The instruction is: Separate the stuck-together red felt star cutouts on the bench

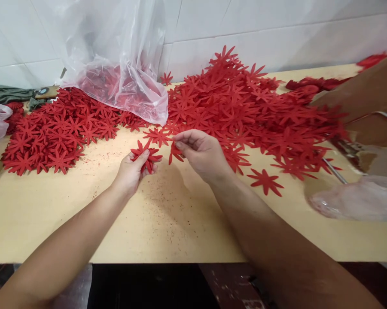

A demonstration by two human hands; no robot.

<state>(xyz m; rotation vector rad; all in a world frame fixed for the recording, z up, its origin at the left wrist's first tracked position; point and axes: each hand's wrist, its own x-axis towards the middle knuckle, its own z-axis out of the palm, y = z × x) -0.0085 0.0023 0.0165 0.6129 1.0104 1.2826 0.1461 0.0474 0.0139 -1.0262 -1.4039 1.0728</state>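
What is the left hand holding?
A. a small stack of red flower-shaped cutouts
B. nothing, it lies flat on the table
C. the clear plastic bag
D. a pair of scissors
A: the left hand has its fingers and thumb closed around a small stack of red flower-shaped cutouts, above the table.

Cut off at the right edge: a blurred brown arm point(367, 92) and a hazy clear plastic bag point(357, 199) on the table point(180, 223). Veiled behind the big clear plastic bag point(122, 64): more red star cutouts point(116, 88), shapes unclear. Partly hidden under the left hand point(132, 169): a small stack of red cutouts point(147, 155), count impossible to tell. Cropped at left: green cloth point(6, 93).
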